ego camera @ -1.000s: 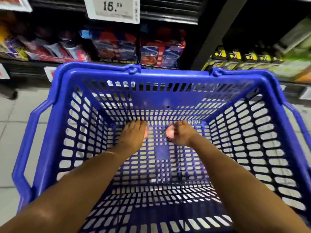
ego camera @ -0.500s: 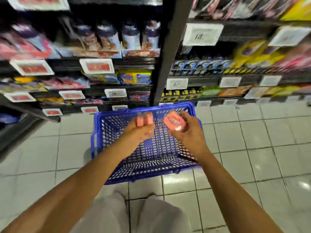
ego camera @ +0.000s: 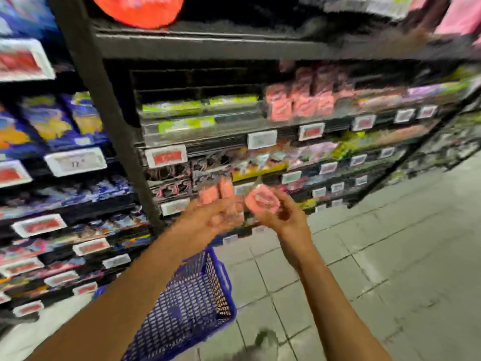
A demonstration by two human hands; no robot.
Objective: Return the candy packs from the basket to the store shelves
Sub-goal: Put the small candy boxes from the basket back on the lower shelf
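My left hand (ego camera: 217,213) holds a pair of pink candy packs (ego camera: 216,191) upright, raised in front of the shelves. My right hand (ego camera: 282,213) grips another pink candy pack (ego camera: 261,199) just to the right, the two hands nearly touching. The blue plastic basket (ego camera: 190,306) stands on the floor below my arms, its inside partly hidden by my left forearm. A row of matching pink packs (ego camera: 299,102) sits on a shelf higher up, to the right. The picture is blurred by motion.
Dark shelving (ego camera: 109,105) full of sweets and price labels (ego camera: 166,155) runs along the left and back. A grey tiled floor (ego camera: 390,256) spreads to the right. A black upright post divides two shelf bays.
Both hands lifted the pink packs out of the basket and up to shelf height. The view swung up from the basket to the shelves, and the basket now lies low in view.
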